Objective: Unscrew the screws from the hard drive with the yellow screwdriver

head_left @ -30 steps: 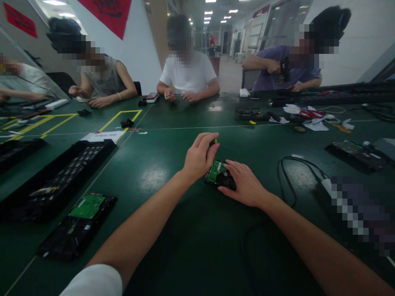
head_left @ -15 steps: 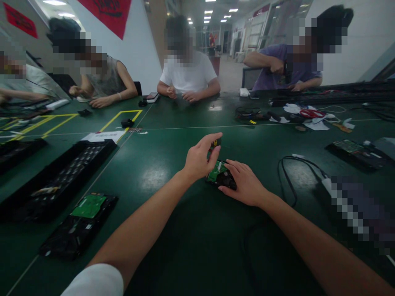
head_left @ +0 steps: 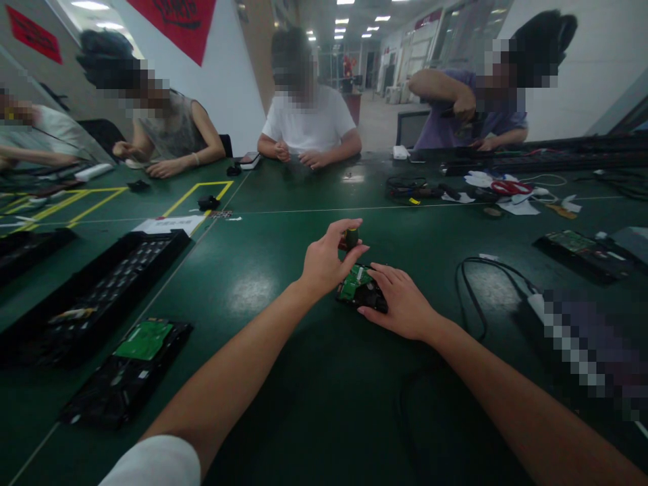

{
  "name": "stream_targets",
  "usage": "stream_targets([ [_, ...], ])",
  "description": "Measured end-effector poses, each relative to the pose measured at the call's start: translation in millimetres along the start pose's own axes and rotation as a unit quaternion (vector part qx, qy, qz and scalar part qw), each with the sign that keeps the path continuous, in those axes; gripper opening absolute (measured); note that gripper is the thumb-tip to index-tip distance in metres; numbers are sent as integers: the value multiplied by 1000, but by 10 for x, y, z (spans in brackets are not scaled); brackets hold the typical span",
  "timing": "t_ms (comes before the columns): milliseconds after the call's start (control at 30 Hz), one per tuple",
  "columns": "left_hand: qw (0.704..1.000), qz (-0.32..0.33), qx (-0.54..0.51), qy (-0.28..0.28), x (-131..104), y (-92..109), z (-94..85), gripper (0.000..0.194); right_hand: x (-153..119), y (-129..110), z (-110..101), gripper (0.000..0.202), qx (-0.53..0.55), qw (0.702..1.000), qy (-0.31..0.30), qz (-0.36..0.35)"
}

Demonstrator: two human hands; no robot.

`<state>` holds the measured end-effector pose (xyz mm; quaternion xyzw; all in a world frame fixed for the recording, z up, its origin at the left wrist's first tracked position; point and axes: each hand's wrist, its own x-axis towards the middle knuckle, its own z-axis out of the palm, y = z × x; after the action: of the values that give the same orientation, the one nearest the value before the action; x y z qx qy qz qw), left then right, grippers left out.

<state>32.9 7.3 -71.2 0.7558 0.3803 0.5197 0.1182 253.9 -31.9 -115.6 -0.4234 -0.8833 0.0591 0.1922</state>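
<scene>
A small black hard drive [head_left: 360, 290] with a green circuit board on top lies on the green table [head_left: 283, 378] in front of me. My left hand [head_left: 327, 260] pinches the dark handle of a small screwdriver [head_left: 351, 237], held upright over the drive's left end. My right hand [head_left: 399, 300] lies flat on the drive's right side and presses it to the table.
Another drive with a green board [head_left: 144, 341] lies in a black tray at the near left, beside a long black tray [head_left: 96, 283]. A black cable [head_left: 476, 270] loops at the right. Several people sit along the far edge, among scissors [head_left: 509, 187], papers and cables.
My left hand has turned its fingers on the screwdriver handle, which now stands more upright and in clearer view. The right hand and the drive stay put.
</scene>
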Motion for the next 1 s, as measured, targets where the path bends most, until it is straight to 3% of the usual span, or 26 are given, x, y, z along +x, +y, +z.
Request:
stream_targets([
  [467,998,39,-20,-36,25,-32,-21,38,2,-7,-6,78,-2,1000,0,-2],
  [633,997,72,20,-12,44,-1,-48,34,-5,4,10,77,-3,1000,4,-2],
  [1000,998,69,12,0,58,-2,-66,35,-2,-3,-2,79,-4,1000,-4,1],
])
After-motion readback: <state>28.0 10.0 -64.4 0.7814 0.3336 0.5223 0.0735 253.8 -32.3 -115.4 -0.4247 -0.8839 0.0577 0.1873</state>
